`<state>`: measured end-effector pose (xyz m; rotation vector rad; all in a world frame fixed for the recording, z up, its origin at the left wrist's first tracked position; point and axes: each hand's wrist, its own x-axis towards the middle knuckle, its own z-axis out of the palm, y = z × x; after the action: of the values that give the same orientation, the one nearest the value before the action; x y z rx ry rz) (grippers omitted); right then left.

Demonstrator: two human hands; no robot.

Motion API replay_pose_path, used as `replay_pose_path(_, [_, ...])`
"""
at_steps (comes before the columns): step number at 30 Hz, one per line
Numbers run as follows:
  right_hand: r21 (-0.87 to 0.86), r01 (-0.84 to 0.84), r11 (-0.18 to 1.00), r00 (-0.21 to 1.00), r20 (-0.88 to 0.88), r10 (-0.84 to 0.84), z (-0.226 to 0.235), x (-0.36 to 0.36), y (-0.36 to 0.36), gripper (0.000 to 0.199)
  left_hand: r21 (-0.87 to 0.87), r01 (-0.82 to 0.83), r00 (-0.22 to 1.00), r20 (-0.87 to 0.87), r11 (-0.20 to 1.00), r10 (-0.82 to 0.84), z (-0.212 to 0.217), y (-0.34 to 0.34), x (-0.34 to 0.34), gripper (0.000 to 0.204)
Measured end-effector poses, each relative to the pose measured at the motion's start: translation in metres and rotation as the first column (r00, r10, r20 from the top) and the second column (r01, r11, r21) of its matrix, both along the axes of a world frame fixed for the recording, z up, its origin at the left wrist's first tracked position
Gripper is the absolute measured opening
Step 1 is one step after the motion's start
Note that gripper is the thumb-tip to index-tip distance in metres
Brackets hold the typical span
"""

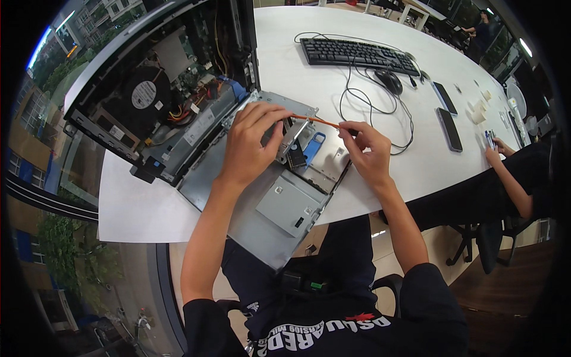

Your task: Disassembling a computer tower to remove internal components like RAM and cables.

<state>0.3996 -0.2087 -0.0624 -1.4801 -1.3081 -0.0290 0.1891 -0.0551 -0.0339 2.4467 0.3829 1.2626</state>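
Observation:
A thin orange-red cable is stretched between my two hands. My left hand pinches its left end with thumb and fingers, while my right hand grips the other end. Below the cable lies the flat grey metal part of an opened desktop computer. A drive with a blue bracket sits in it, partly covered by my left hand. At the left the computer's case stands up, its inside showing a black fan, a circuit board and coloured wires.
On the white table lie a black keyboard, a mouse with looping cords and two dark phones. Another person's hands hold something small at the right. A window borders the left.

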Motion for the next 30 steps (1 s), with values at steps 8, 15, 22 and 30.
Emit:
replay_pose_path(8, [-0.044, -0.028, 0.999, 0.999, 0.029, 0.029, -0.003, -0.001, -0.005, 0.015, 0.025, -0.003, 1.000, -0.001, 1.000, 0.003, -0.007, -0.001, 0.000, 0.022])
replay_pose_path(15, [0.104, 0.015, 0.994, 0.998, -0.056, -0.009, -0.005, -0.001, -0.004, 0.015, -0.094, -0.007, 1.000, 0.012, 0.996, 0.008, 0.000, -0.006, -0.003, 0.029])
replay_pose_path(22, [0.082, -0.163, 0.983, 0.986, 0.061, 0.158, -0.005, 0.000, -0.009, 0.015, -0.177, 0.024, 0.993, 0.116, 0.984, -0.003, -0.008, -0.007, 0.001, 0.032])
replay_pose_path(30, [0.038, -0.164, 0.986, 0.983, 0.088, 0.161, 0.001, -0.004, -0.008, 0.015, -0.133, 0.023, 0.997, 0.081, 0.991, -0.012, -0.002, -0.008, -0.001, 0.027])
